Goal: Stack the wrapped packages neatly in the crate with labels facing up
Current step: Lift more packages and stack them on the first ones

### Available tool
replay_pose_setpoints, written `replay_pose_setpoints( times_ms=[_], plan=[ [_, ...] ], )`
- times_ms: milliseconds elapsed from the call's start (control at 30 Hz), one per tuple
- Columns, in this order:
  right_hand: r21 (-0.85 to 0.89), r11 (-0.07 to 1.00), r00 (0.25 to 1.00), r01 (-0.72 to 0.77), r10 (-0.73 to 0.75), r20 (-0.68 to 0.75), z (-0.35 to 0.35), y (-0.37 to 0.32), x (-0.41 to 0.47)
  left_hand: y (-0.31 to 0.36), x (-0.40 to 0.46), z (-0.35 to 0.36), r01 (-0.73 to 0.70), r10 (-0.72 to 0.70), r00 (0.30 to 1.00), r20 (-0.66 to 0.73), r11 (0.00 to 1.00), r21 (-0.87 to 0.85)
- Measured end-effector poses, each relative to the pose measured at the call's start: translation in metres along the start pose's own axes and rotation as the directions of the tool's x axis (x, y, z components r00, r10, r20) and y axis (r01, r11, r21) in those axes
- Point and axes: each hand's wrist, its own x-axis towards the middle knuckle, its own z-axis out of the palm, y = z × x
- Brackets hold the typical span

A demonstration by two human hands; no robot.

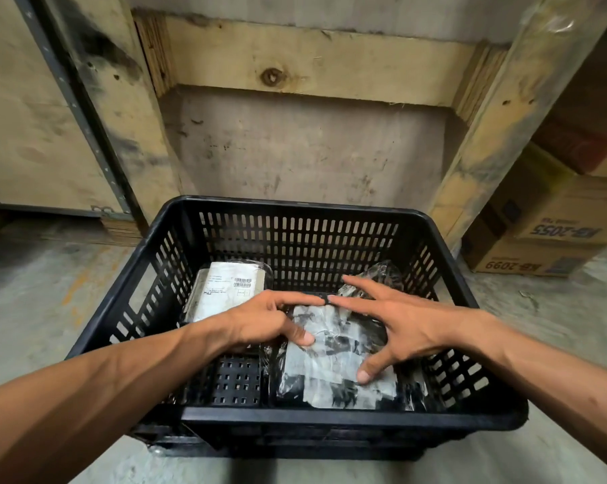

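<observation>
Wrapped package [337, 361] under both spread hands [333, 326]

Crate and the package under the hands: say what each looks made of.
Crate: black moulded plastic, matte, judging by the slotted walls and rounded rim. Package: probably clear glossy film over paper, given the glints, wrinkles and pale sheet showing through.

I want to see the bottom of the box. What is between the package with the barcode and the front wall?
In the head view, the left hand and wrist cross that stretch; nearer the crate's front wall the holey floor lies bare. The labelled package sits at the back left.
</observation>
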Motion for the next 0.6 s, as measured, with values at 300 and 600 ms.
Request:
replay_pose_setpoints(
  times_ms=[300, 600],
  plan=[
    [-0.081, 0.993, 0.971, 0.09, -0.105, -0.216, 0.011, -0.024, -0.001, 0.023, -0.016, -0.033, -0.109, 0.062, 0.97, -0.235, 0.975, -0.195],
    [-0.252, 0.961, 0.755, 0.111, -0.246, -0.607, -0.014, -0.05, 0.007, 0.057, -0.027, -0.055, -0.321, 0.148, 0.866, -0.478, 0.897, -0.305]
  ],
)
